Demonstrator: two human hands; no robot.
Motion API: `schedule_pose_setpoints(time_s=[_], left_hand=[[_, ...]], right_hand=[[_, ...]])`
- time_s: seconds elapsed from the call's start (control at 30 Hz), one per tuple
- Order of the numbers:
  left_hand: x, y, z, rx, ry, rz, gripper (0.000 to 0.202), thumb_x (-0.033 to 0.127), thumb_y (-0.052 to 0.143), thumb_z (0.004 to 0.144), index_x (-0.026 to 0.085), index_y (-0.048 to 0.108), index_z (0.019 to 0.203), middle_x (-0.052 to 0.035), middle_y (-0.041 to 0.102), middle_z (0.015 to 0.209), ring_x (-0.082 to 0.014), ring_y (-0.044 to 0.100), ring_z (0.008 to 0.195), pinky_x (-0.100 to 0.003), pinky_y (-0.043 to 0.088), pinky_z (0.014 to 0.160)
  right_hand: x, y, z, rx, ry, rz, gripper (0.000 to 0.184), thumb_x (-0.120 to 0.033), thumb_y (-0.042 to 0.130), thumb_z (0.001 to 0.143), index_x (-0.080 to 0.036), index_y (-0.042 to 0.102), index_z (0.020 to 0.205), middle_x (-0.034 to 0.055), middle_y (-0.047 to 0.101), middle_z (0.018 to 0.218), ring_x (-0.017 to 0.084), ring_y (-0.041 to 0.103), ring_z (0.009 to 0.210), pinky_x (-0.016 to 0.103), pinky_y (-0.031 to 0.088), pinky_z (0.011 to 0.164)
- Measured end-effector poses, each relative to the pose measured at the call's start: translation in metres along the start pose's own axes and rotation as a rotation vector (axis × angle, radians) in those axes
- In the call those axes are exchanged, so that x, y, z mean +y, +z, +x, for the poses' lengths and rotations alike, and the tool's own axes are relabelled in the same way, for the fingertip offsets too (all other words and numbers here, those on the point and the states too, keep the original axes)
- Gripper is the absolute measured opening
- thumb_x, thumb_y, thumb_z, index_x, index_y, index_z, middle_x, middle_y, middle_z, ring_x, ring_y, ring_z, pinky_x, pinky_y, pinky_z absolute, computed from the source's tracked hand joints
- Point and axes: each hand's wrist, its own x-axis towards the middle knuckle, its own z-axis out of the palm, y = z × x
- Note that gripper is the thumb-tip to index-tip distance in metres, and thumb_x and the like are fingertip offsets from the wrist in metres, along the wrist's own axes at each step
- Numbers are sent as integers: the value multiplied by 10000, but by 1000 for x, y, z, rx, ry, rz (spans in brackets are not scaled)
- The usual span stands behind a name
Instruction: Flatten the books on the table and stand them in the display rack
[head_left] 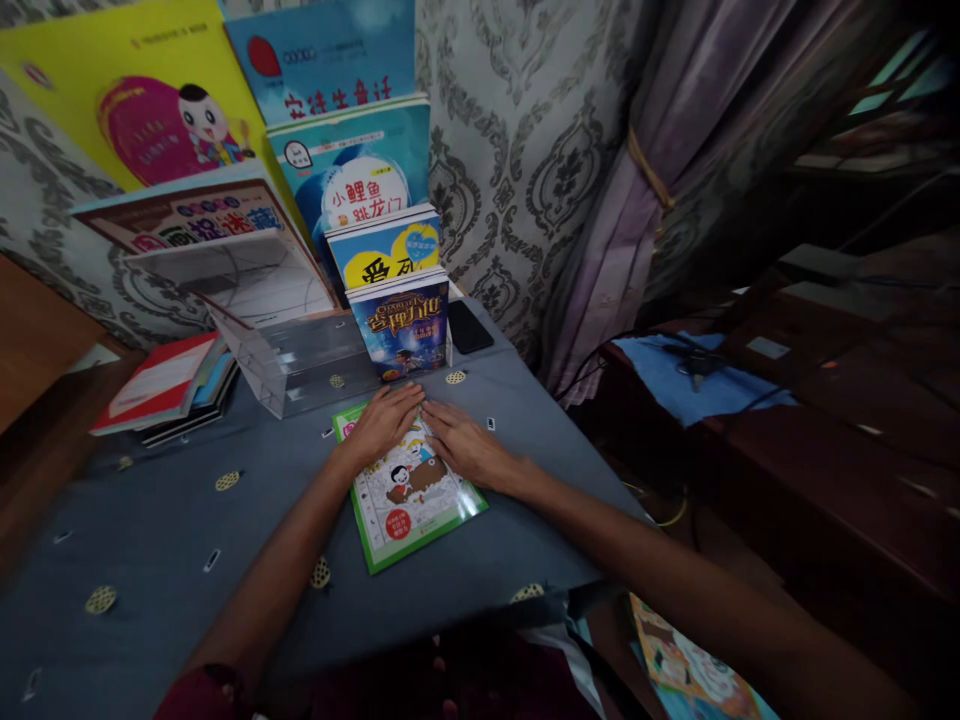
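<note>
Centrally, book: a thin paperback with a green border and a white cartoon cover (420,490) lies flat on the table before me, slightly turned.
Left hand: my left hand (388,420) rests palm down on its upper left part, fingers stretched out, clenched on nothing.
Right hand: my right hand (469,445) lies flat across its upper right side, fingers extended toward the left ones, equally loose.
Rack: just beyond my fingertips, a dark-blue illustrated book (409,330) stands at the front of a clear plastic display rack (307,375); I cannot tell whether my left fingers touch it.
Beside the rack: a black flat phone-like slab (470,328) on the right, a red-topped stack of books (161,375) on the left.
Cloth: grey-blue fabric with yellow prints (172,540) under everything.
Further off: a tied mauve curtain (637,220).
</note>
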Motion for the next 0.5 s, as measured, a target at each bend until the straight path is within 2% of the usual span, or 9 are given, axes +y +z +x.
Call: schedule_pose_setpoints(time_s=[0.27,0.5], left_hand=[[7,-5,2,-57,-28,81,398,260,411,1021,189,554,1385,-107,545,1471,-239,490,1389,-516,348,1164],[7,-11,-4,-96,-14,42,418,277,362,1039,236,514,1426,-85,496,1516,-219,437,1427,-553,274,1186]], right_hand=[[3,2,1,34,-38,-22,441,-243,444,1001,-97,513,1411,193,529,1471,284,480,1389,482,417,1157],[4,-1,-9,36,-68,14,430,-241,477,990,-107,536,1394,190,540,1463,287,485,1387,501,400,1168]])
